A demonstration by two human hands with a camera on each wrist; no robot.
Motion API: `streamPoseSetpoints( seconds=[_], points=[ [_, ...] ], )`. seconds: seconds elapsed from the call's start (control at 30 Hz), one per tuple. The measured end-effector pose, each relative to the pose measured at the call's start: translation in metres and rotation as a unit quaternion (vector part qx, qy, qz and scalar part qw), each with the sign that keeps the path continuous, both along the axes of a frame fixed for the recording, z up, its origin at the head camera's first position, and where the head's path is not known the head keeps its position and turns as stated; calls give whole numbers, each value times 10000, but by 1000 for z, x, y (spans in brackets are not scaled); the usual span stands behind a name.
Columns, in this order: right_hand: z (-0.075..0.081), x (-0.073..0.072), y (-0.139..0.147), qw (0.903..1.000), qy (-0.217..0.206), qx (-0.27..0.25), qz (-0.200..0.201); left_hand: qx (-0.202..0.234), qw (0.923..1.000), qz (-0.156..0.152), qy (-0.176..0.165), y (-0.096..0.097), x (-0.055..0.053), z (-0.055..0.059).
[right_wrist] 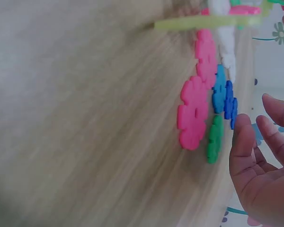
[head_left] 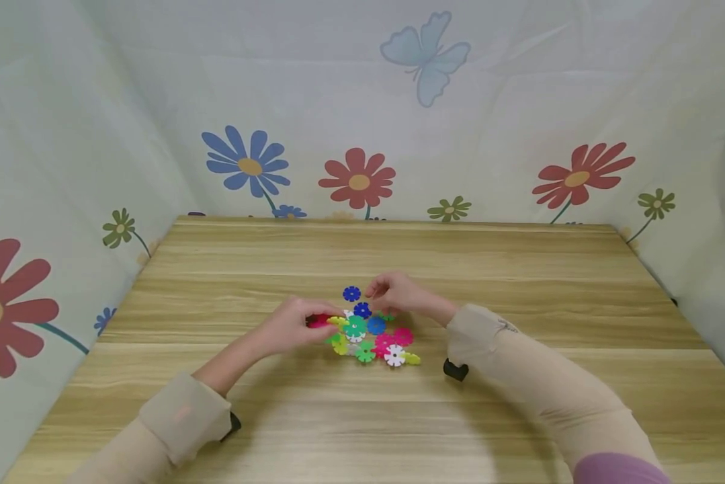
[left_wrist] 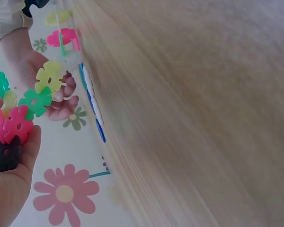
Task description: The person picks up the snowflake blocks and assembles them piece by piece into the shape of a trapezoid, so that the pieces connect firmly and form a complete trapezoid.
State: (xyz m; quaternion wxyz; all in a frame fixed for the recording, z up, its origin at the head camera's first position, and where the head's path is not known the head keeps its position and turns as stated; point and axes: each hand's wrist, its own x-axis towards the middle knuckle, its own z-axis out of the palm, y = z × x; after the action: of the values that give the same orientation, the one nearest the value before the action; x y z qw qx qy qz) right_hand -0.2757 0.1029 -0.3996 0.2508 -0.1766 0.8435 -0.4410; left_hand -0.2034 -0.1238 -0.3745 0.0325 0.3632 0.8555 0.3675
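Note:
In the head view my left hand grips a joined cluster of notched plastic snowflake discs at the left of a loose pile. The left wrist view shows pink discs and a black disc between thumb and fingers, with a green disc and a yellow disc linked beyond them. My right hand hovers at the pile's far right side, fingers loosely bent and holding nothing. Beside it lie a dark blue disc and, in the right wrist view, a green disc.
Around the hands are a white disc, a pink disc and a blue disc on the wooden table. A flower-printed cloth hangs behind the table and along its sides.

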Motion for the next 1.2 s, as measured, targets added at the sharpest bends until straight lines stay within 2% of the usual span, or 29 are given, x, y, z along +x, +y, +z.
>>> streamPoseSetpoints(
  seconds=[0.23, 0.5, 0.73, 0.97, 1.13, 1.2],
  points=[
    [-8, -5, -8, 9997, 175, 191, 13, -132, 9990, 195, -380, -3, -2, 1],
    [-16, -7, -13, 9968, 605, 478, 212, -268, 9971, 449, -549, -8, -4, 2],
    [-12, -3, -15, 9924, 893, 792, 312, -346, 9962, 514, -611, -10, -6, 2],
    [-13, 1, -9, 9930, 995, 574, 279, -364, 9954, 602, -644, -11, -6, 2],
    [-10, 3, 2, 9976, 626, 213, 204, -345, 9953, 649, -625, -10, -6, 1],
    [-10, 2, 8, 9975, 628, -66, 316, -325, 9956, 663, -585, -10, -6, 1]
  ],
)
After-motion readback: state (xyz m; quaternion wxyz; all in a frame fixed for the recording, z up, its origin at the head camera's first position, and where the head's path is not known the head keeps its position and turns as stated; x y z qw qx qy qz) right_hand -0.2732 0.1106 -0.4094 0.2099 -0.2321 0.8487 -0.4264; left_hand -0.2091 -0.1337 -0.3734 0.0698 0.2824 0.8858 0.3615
